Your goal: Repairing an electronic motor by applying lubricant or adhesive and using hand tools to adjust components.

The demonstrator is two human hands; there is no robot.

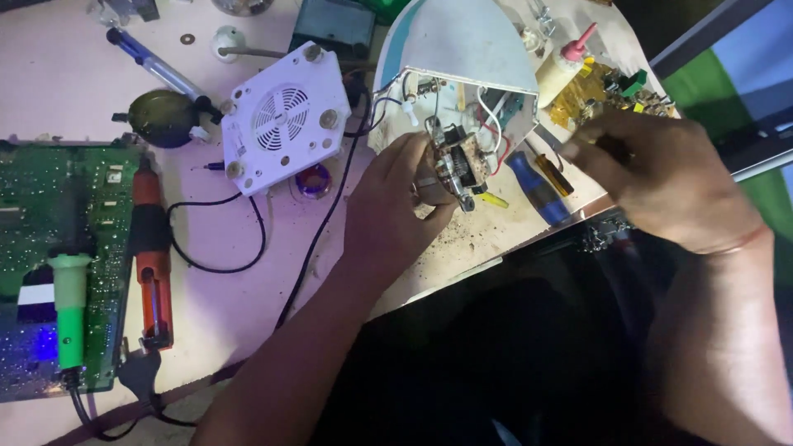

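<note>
Holding motor assembly (459, 168) in left hand (395, 206); right hand (661, 177) well apart.

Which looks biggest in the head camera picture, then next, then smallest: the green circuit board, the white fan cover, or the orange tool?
1. Green circuit board, partly cut off by the picture's edge.
2. White fan cover.
3. Orange tool, long but thin.

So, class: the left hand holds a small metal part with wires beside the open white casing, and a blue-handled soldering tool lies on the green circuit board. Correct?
Not quite. The head view shows the left hand holding the metal part beside the white casing, but the soldering tool on the green circuit board has a green handle.
</note>
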